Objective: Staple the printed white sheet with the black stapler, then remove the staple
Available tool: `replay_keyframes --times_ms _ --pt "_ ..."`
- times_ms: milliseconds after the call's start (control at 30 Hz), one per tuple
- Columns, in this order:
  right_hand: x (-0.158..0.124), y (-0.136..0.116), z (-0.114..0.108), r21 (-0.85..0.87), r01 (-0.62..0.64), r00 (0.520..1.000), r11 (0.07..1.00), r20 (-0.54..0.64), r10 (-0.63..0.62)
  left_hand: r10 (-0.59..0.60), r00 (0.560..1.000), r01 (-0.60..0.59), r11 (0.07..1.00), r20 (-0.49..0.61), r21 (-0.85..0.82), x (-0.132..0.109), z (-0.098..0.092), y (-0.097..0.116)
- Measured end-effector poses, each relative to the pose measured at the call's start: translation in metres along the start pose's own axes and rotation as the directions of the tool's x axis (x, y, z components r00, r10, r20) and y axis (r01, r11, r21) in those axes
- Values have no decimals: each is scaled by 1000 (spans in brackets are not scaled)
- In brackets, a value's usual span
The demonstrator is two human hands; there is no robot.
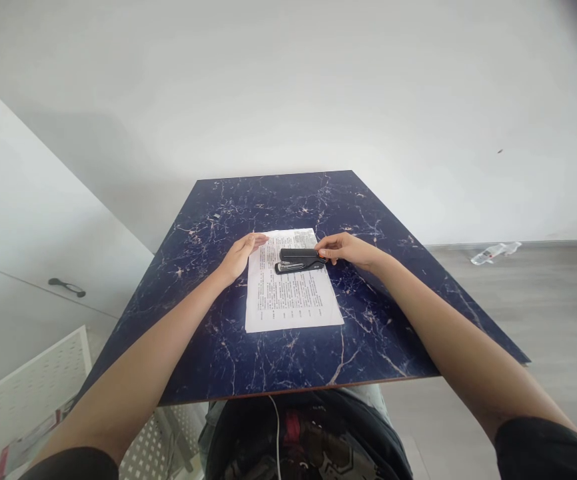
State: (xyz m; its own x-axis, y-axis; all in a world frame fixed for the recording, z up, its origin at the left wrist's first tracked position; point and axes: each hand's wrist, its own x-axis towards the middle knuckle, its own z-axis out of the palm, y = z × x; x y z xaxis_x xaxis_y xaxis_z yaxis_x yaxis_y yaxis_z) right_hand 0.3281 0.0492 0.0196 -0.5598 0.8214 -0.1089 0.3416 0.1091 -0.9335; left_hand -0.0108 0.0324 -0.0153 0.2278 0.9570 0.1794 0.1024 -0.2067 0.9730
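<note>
A printed white sheet of paper lies in the middle of a dark blue marbled table. A black stapler rests across the sheet's upper part. My right hand pinches the stapler's right end with curled fingers. My left hand lies flat with its fingers stretched out, pressing on the paper's top left edge.
A white cabinet with a dark handle stands to the left. A white perforated board leans low at the left. A crumpled plastic bottle lies on the grey floor at the right. A white wall rises behind the table.
</note>
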Motion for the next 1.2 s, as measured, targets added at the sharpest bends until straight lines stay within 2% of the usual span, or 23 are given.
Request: replay_keyframes --times_ms 367,633,800,967,1133,1200 --pt "5 10 -1 -35 17 999 999 -28 -18 6 1000 -6 1000 1 -8 0 0 1" --pt "10 11 1 37 -27 998 999 -54 29 -50 997 40 989 -62 -142 2 -1 -1" --pt "9 9 1 21 -32 998 999 -52 34 -65 995 51 986 -77 -161 1 0 3" --pt "4 1 2 -202 100 992 974 -55 -113 -70 995 58 987 -73 -151 -1 1 8" --pt "5 -9 27 -460 267 954 847 -1 -301 -34 998 27 993 -59 -118 -3 5 12" --pt "5 -14 39 -539 322 911 778 -48 -410 -26 998 17 988 -60 -156 -3 6 14"
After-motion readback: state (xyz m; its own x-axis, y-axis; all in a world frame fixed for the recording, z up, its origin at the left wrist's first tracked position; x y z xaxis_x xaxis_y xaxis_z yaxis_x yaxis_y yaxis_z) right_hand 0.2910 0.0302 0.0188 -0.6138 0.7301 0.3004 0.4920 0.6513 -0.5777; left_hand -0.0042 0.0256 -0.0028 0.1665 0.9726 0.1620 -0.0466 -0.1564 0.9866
